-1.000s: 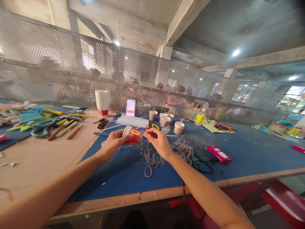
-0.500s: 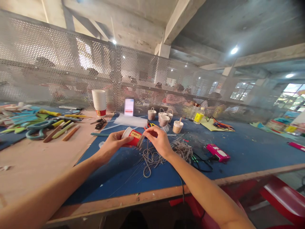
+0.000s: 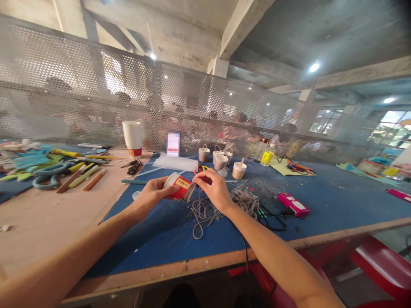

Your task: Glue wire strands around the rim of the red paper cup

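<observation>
A red and white paper cup [image 3: 181,184] lies tilted in my left hand [image 3: 154,193], its fingers wrapped round the white rim end. Grey cord is wound about the cup's base end, which points right. My right hand [image 3: 213,188] is at that end, thumb and forefinger pinched on the grey cord. Beneath and right of my right hand, a tangled heap of grey cord [image 3: 246,202] rests on the blue table top [image 3: 180,233]. A loop of the cord hangs toward the table's front.
Small cord-wrapped cups [image 3: 221,162] and a phone [image 3: 173,144] stand at the back, near a stack of paper cups [image 3: 132,136]. Scissors [image 3: 51,175] and clay tools lie left. A pink device [image 3: 293,204] with a black cable sits right.
The cup has turned slightly in my left hand, its label facing a little differently. My right hand has stayed nearly in place beside the cup's base.
</observation>
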{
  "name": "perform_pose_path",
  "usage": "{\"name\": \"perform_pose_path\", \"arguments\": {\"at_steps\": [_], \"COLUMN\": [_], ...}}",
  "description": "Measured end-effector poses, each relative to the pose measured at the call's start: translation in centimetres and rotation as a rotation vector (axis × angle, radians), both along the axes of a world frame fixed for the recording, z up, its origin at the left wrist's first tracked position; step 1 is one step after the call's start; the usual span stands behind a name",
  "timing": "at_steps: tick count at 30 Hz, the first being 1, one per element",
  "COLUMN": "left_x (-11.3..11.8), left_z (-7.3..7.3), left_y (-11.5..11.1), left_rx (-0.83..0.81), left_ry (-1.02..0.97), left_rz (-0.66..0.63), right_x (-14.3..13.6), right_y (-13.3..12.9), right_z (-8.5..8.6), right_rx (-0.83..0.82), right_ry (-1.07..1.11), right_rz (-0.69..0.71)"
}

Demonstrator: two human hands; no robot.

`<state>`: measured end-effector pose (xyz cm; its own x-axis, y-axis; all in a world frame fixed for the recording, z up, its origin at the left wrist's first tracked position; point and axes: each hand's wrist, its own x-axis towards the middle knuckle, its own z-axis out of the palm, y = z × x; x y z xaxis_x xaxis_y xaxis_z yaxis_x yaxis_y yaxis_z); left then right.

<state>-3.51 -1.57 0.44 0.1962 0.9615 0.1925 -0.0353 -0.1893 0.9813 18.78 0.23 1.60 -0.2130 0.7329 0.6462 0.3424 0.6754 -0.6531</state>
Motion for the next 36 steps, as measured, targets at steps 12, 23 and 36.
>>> {"name": "perform_pose_path", "arguments": {"at_steps": [12,23,36], "left_x": [0.05,-0.07,0.04], "left_z": [-0.10,0.02,0.36], "left_y": [0.08,-0.12,-0.29], "left_rx": [0.010,0.029,0.033], "left_ry": [-0.007,-0.001,0.006], "left_rz": [0.004,-0.003,-0.002], "right_x": [0.04,0.01,0.00], "right_y": [0.09,-0.09,-0.12], "right_z": [0.03,0.19,0.16], "right_rx": [0.006,-0.004,-0.018], "right_ry": [-0.015,-0.022,-0.015], "right_rz": [-0.008,-0.020,0.002]}}
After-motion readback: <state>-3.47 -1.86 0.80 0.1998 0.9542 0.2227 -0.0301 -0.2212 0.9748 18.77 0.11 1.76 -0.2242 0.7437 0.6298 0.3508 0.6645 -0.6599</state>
